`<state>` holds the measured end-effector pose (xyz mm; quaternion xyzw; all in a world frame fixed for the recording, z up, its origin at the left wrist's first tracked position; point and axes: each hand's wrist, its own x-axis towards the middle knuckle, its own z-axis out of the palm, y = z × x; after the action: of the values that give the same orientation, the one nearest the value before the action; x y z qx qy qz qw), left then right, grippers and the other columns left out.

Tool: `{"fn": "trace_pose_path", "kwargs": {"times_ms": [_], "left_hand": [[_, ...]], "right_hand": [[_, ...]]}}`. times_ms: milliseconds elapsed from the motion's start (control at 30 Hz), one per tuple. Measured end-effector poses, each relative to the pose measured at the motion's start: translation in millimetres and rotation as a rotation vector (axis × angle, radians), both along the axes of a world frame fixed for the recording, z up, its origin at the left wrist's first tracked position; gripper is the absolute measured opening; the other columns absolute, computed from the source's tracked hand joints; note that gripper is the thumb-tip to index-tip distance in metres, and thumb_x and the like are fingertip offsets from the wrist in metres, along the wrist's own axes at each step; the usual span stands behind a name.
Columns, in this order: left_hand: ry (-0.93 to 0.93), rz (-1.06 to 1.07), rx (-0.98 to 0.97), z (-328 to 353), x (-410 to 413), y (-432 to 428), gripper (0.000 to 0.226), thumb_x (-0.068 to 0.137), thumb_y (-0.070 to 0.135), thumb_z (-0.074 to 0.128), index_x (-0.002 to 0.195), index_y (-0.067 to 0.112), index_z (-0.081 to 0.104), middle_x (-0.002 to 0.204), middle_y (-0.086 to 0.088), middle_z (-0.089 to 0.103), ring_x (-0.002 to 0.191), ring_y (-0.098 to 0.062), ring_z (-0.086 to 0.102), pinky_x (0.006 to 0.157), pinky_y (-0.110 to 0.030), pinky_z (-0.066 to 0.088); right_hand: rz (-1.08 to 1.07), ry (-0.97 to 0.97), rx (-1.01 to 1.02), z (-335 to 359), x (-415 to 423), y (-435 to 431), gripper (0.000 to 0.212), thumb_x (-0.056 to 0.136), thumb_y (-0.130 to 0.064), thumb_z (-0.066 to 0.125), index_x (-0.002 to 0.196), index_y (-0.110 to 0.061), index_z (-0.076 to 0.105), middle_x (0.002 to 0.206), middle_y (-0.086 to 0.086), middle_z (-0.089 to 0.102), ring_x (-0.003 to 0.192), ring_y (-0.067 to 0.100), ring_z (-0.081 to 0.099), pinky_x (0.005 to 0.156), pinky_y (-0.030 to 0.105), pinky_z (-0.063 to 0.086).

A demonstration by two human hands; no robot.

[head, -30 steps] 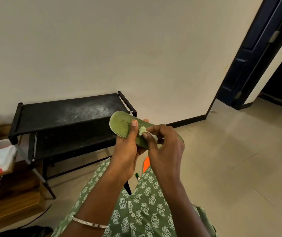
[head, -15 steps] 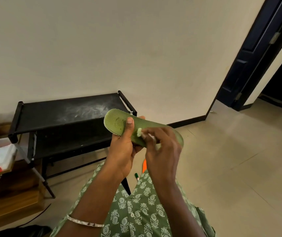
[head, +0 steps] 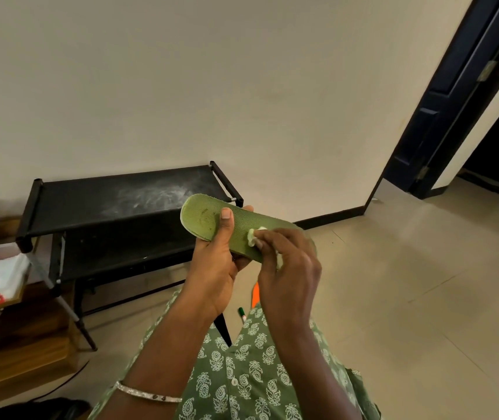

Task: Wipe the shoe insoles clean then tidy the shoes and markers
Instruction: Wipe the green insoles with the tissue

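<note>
The green insole (head: 242,228) is above our lap, gripped in our left hand (head: 214,268), while our right hand (head: 287,268) pinches a white wipe (head: 254,234) against it; we should press firmly, stroking toward the marked end.

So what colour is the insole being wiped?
The insole is green; head view shows it.

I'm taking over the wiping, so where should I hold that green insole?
Probably its middle, from underneath. The insole is long, flat and thin, top face up, so a palm below with only the thumb over the near edge supports it and leaves the face open. The left hand grips it so while the right hand presses the white wipe on top.
</note>
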<state>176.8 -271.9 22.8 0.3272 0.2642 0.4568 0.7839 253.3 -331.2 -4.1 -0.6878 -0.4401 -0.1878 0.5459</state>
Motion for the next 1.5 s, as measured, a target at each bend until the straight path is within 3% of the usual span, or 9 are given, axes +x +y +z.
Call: {"fn": "trace_pose_path", "kwargs": {"times_ms": [133,400,500,633,800,933,1067,1233,1500], "left_hand": [[-0.018,-0.011,-0.001,-1,-2,-1,0.024,0.099,0.031,0.054,0.109,0.012,0.066,0.095,-0.002,0.074,0.073,-0.011,0.072,0.060,-0.024,0.059],[0.011,0.000,-0.036,0,-3,2,0.046,0.099,0.035,0.052,0.137,0.009,0.055,0.124,-0.004,0.071,0.110,-0.021,0.069,0.075,-0.033,0.062],[-0.007,0.009,-0.028,0,0,-1,0.041,0.099,0.033,0.052,0.133,0.010,0.058,0.114,-0.003,0.074,0.092,-0.016,0.074,0.066,-0.027,0.060],[-0.022,0.004,-0.027,1,0,-5,0.032,0.098,0.032,0.056,0.122,0.011,0.062,0.083,0.005,0.076,0.074,-0.008,0.072,0.066,-0.021,0.060],[0.011,0.010,-0.041,4,-3,-1,0.037,0.100,0.033,0.052,0.128,0.010,0.061,0.117,-0.007,0.073,0.097,-0.019,0.074,0.069,-0.031,0.062],[-0.021,-0.007,-0.046,8,-5,1,0.044,0.100,0.034,0.052,0.135,0.007,0.057,0.121,-0.004,0.072,0.110,-0.020,0.070,0.079,-0.034,0.062],[-0.015,0.023,-0.040,6,-3,1,0.044,0.100,0.035,0.051,0.134,0.007,0.057,0.123,-0.006,0.071,0.108,-0.023,0.070,0.078,-0.033,0.062],[-0.042,0.014,-0.056,3,-4,0,0.028,0.097,0.032,0.057,0.115,0.012,0.066,0.098,-0.003,0.075,0.080,-0.012,0.073,0.070,-0.026,0.062],[-0.002,0.007,-0.073,4,-3,0,0.044,0.100,0.033,0.051,0.136,0.007,0.056,0.123,-0.006,0.071,0.108,-0.021,0.070,0.072,-0.032,0.062]], "right_hand": [[0.058,-0.107,-0.009,0,-16,2,0.023,0.082,0.004,0.071,0.097,-0.012,0.077,0.096,0.000,0.069,0.089,0.016,0.059,0.080,0.006,0.037],[-0.056,-0.015,-0.027,-6,13,-1,0.017,0.085,-0.003,0.072,0.098,-0.012,0.078,0.098,0.001,0.071,0.090,0.017,0.063,0.078,0.029,0.053],[-0.045,-0.062,-0.009,-3,-3,1,0.019,0.083,0.002,0.072,0.096,-0.010,0.078,0.095,0.001,0.070,0.088,0.017,0.061,0.080,0.009,0.039],[0.052,-0.157,-0.005,2,-26,1,0.022,0.088,-0.011,0.056,0.096,-0.008,0.076,0.095,0.003,0.069,0.089,0.016,0.057,0.078,0.012,0.039],[-0.061,-0.079,-0.063,-5,5,2,0.019,0.082,0.002,0.073,0.097,-0.010,0.077,0.095,0.002,0.070,0.088,0.018,0.059,0.079,0.006,0.033],[-0.114,-0.005,-0.105,-9,18,-1,0.018,0.084,-0.001,0.072,0.097,-0.012,0.077,0.096,-0.002,0.071,0.089,0.017,0.058,0.080,-0.002,0.028],[-0.083,-0.034,-0.048,-4,-1,2,0.017,0.085,-0.003,0.072,0.096,-0.014,0.076,0.095,-0.003,0.070,0.088,0.014,0.056,0.076,0.005,0.032],[0.026,-0.170,-0.014,-3,-22,4,0.018,0.085,-0.001,0.066,0.097,-0.010,0.076,0.095,0.000,0.069,0.090,0.015,0.057,0.078,0.014,0.041],[-0.039,0.034,-0.074,-9,20,2,0.014,0.088,-0.007,0.069,0.099,-0.013,0.077,0.099,0.000,0.070,0.092,0.017,0.064,0.079,0.028,0.053]]}}
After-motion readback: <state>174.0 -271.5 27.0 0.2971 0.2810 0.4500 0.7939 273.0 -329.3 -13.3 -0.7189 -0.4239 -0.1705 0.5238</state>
